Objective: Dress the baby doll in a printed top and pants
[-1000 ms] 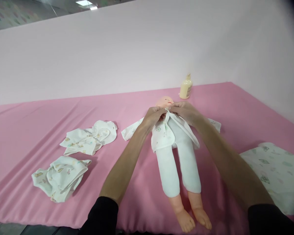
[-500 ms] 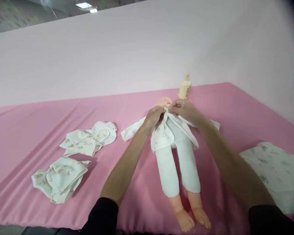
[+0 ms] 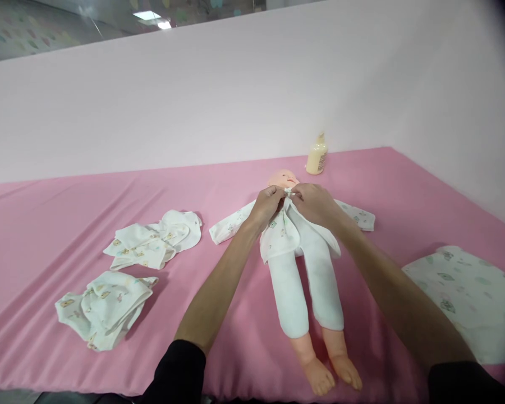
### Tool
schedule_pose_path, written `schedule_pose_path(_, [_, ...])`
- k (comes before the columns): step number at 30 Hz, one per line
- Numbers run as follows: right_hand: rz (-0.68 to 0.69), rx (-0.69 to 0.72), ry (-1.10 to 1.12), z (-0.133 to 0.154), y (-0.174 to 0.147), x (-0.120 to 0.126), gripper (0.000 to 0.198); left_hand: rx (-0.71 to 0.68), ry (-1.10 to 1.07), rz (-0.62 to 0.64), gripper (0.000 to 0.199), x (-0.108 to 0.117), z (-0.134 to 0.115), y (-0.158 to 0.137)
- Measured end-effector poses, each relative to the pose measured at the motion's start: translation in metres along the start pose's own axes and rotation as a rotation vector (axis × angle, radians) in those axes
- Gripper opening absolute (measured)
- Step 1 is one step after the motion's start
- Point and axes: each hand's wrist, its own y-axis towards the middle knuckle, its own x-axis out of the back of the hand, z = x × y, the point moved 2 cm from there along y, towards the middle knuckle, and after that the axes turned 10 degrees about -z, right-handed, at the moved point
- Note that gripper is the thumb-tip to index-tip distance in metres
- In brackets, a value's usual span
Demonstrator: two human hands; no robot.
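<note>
A baby doll (image 3: 324,292) lies on its back on the pink sheet, its head away from me and its bare feet toward me. It wears a white printed baby jacket (image 3: 278,241) whose front hangs apart below the neck. At the collar, my left hand (image 3: 267,206) pinches the jacket's edge from the left. My right hand (image 3: 315,203) is closed on the collar's other side, its fingertips close to those of the left. Whatever fastening sits between the fingers is too small and covered to make out. Both jacket sleeves stretch out sideways.
Two crumpled white printed garments lie on the left, a farther one (image 3: 141,245) and a nearer one (image 3: 105,308). A cream pump bottle (image 3: 317,157) stands behind the doll's head by the white wall (image 3: 193,95). A printed cloth (image 3: 463,297) lies at right on the pink sheet (image 3: 235,331).
My right hand has lowered slightly and its fingers have curled in closer to the collar. My left hand stays at the collar. The view has shifted a little.
</note>
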Motion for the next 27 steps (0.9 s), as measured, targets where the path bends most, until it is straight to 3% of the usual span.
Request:
schedule_pose_path(5, [0.003,-0.001,0.067,0.000,-0.002,-0.002,0.027,0.001,0.050,0.009,0.013,0.000,-0.003,-0.004])
schedule_pose_path(10, [0.028,-0.003,0.197,-0.014,-0.001,-0.007,0.013,0.024,0.086,0.012,0.009,0.001,-0.011,-0.009])
schedule_pose_path(16, [0.031,-0.050,0.380,-0.032,-0.011,-0.015,0.029,0.031,0.071,0.046,0.016,0.000,-0.010,-0.008])
schedule_pose_path(27, [0.028,-0.004,0.351,-0.013,-0.020,-0.008,0.020,-0.063,0.205,0.054,0.018,0.002,-0.007,-0.006])
